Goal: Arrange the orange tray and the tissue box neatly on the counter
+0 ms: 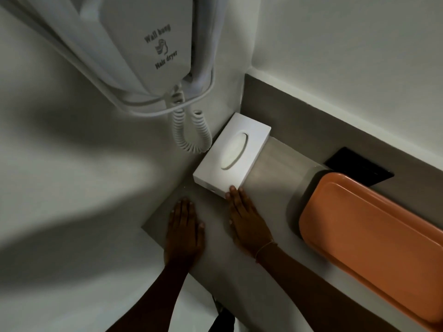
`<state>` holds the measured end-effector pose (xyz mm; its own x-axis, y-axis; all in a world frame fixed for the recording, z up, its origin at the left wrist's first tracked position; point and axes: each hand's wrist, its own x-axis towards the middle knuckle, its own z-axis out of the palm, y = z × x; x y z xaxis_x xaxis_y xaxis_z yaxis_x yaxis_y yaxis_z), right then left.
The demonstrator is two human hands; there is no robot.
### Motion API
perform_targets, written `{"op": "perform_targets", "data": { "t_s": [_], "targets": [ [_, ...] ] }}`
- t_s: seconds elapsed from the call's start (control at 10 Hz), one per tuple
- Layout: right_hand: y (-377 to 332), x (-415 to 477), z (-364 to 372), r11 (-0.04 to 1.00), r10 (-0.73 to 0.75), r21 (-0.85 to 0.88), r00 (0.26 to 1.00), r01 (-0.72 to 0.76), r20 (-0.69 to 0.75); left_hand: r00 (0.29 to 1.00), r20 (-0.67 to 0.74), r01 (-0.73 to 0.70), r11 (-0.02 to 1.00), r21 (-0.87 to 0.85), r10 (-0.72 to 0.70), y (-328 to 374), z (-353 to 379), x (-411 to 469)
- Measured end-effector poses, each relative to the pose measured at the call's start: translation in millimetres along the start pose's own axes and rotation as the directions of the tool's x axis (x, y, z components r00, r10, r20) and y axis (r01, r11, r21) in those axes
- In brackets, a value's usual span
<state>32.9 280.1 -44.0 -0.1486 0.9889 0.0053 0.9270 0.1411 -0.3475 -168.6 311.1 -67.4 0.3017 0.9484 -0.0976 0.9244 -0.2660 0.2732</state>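
Note:
A white tissue box (231,153) with an oval slot lies flat on the grey counter (273,161), tucked into the corner against the left wall. My right hand (247,224) rests flat on the counter, fingers together, its fingertips touching the box's near corner. My left hand (184,232) lies flat on the counter to the left, apart from the box, holding nothing. The orange tray (374,245) lies flat along the counter to the right, apart from both hands and from the box.
A white wall-hung hair dryer (148,44) hangs above the corner, its coiled cord (189,133) dangling just left of the tissue box. A black rectangular plate (359,165) sits on the grey back strip behind the tray. White walls close the corner.

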Motion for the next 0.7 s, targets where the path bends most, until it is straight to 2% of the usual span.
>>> {"op": "perform_targets", "data": {
  "t_s": [0.1,0.5,0.6,0.7],
  "targets": [
    [0,10,2,0.999,0.017,0.039,1.0,-0.017,0.013,1.0,-0.007,-0.004,1.0,0.007,0.004,0,0,0],
    [-1,28,-4,0.999,0.019,-0.029,0.999,-0.018,0.028,1.0,-0.023,-0.015,1.0,-0.001,0.015,0,-1,0],
    [-6,25,-15,0.999,0.031,0.014,0.998,-0.032,0.057,1.0,0.001,-0.012,1.0,-0.015,0.013,4,-6,-2],
    [-17,7,-40,0.986,0.078,0.148,0.997,-0.079,0.014,0.997,0.058,-0.039,0.998,-0.05,0.042,12,-16,0]
  ]
}}
